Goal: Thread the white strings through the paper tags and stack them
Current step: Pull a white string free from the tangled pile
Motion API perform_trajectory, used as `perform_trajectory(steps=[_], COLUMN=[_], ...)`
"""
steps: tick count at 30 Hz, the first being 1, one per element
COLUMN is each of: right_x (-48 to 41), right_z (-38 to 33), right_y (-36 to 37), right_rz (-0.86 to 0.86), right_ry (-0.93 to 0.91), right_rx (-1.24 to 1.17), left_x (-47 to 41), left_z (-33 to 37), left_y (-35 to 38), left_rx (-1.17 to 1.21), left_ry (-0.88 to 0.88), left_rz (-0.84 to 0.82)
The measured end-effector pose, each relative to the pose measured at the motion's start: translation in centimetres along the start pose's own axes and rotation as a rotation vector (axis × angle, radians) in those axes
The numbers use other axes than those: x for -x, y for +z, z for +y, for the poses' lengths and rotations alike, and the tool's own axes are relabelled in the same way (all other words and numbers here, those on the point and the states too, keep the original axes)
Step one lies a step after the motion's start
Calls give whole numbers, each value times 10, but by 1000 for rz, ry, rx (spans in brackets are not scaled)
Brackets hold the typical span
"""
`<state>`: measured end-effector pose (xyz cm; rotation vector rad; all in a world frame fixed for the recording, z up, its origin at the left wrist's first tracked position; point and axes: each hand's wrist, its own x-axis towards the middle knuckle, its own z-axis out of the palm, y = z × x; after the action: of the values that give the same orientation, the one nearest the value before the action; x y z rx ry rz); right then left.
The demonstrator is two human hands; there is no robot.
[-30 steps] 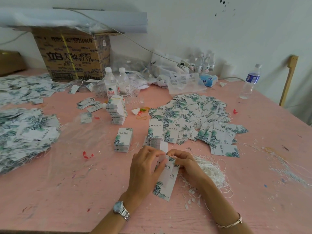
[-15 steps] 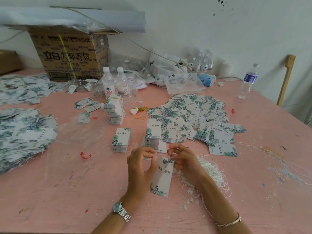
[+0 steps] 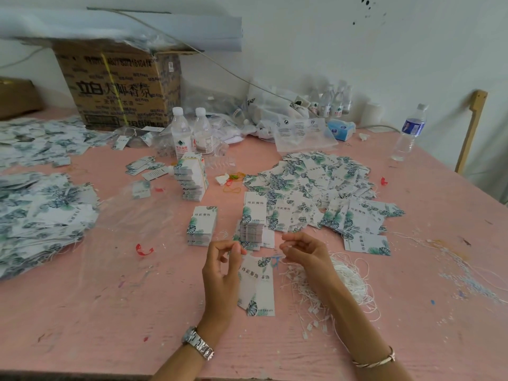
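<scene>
Two overlapping white paper tags (image 3: 257, 284) with green leaf print hang between my hands, just above the pink table (image 3: 110, 312). My left hand (image 3: 222, 270) pinches thumb and forefinger together at the tags' upper left. My right hand (image 3: 305, 251) pinches at their upper right. A thin white string seems to run between the two pinches; it is barely visible. The tangle of white strings (image 3: 349, 281) lies under my right wrist. Two neat tag stacks (image 3: 202, 225) (image 3: 254, 224) stand just beyond my hands.
A loose tag heap (image 3: 316, 185) spreads behind the stacks, with more heaps (image 3: 41, 213) at the left. Banded tag bundles (image 3: 192, 178), water bottles (image 3: 181, 136) (image 3: 409, 130), a cardboard box (image 3: 118, 86) and plastic bags (image 3: 302, 133) fill the back. A wooden post (image 3: 470, 130) stands at the right edge.
My hands were close together at the tags' top end. They have drawn apart sideways, and the tags now hang between them.
</scene>
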<state>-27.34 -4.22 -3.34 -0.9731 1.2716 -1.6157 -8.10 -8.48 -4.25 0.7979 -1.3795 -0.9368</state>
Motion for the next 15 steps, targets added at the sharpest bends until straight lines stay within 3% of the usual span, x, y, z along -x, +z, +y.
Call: perform_trajectory(steps=[15], right_x=[4], right_z=[-2], right_y=[9], right_rz=[-148], right_ry=[-4], right_rx=[-99], left_x=[2], left_z=[1], left_y=[3], left_rx=[-18], left_ry=[-84], left_rz=[-241])
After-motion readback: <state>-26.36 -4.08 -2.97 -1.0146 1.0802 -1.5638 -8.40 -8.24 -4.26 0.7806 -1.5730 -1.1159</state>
